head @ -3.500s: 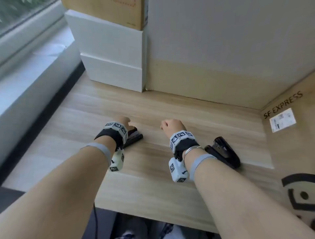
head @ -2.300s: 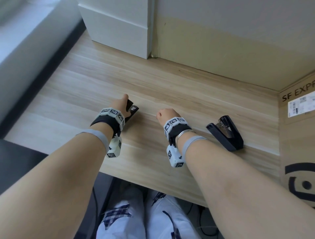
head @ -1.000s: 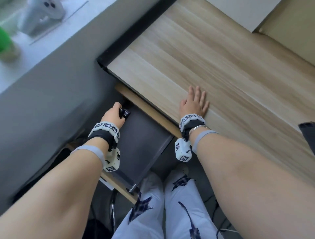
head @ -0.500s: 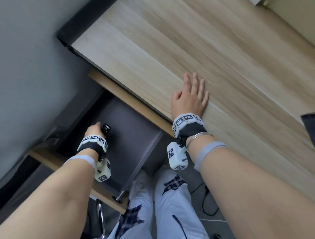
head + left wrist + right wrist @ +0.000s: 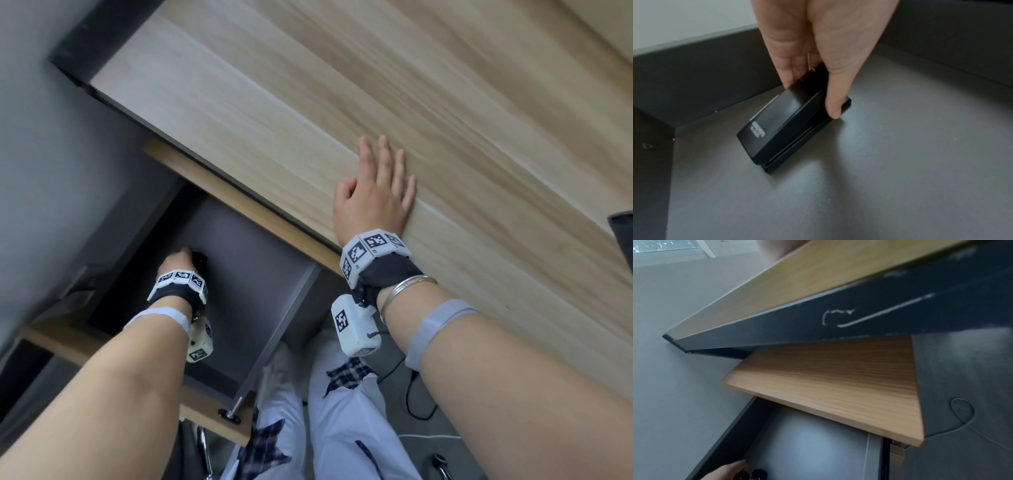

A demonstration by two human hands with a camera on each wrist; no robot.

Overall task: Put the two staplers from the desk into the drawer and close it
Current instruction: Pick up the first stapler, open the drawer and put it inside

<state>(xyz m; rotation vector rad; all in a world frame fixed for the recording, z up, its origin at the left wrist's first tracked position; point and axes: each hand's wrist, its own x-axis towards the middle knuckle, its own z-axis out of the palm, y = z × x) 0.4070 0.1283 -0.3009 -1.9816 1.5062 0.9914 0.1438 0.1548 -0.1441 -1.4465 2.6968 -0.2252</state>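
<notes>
Stapler (image 5: 789, 128) pinched by left hand (image 5: 818, 48), near drawer (image 5: 705, 65) corner

In the head view the left hand (image 5: 176, 264) hides nearly all of the black stapler (image 5: 200, 258) in the drawer (image 5: 260, 274). At the right edge a dark object (image 5: 623, 236) is cut off, its kind unclear. The right wrist view's upper area is blurred.

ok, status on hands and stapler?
Left hand pinching black stapler, its front end on drawer floor. Right hand flat on desk. Drawer open, nothing in the way.
</notes>
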